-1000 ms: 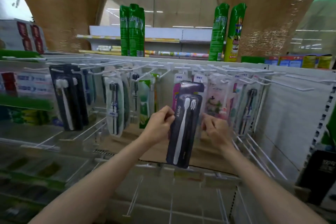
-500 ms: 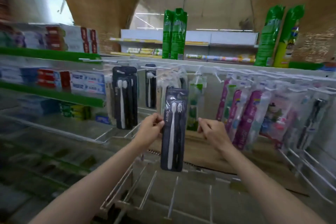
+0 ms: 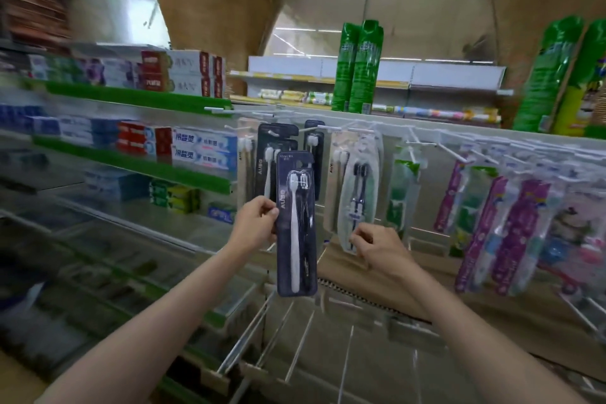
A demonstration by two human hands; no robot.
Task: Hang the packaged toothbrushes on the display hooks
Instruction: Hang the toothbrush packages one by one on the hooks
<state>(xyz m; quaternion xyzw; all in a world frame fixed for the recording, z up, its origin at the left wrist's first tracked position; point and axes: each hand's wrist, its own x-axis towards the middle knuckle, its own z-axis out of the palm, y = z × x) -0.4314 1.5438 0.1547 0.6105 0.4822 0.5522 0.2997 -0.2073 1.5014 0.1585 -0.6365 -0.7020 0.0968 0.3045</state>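
Note:
My left hand [image 3: 257, 223] grips the left edge of a dark navy toothbrush pack [image 3: 296, 223] with one white and one black brush, held upright in front of the display. Matching dark packs [image 3: 275, 147] hang on a white hook [image 3: 244, 128] just behind its top. My right hand [image 3: 377, 244] hovers to the pack's right with curled fingers, apart from it, in front of a clear pack of dark brushes [image 3: 359, 197]; whether it pinches that pack I cannot tell. Purple packs [image 3: 521, 233] hang at the right.
Toothpaste boxes [image 3: 193, 147] fill green-edged shelves at the left. Green spray cans [image 3: 359, 65] stand on top of the rack. Bare white hooks [image 3: 295, 348] stick out low in front. A brown cardboard sheet [image 3: 410, 275] lies behind my right wrist.
My view has swung left along the rack. My left hand has carried the dark pack from the pink packs toward the hook with matching dark packs. My right hand has let go and drifted away.

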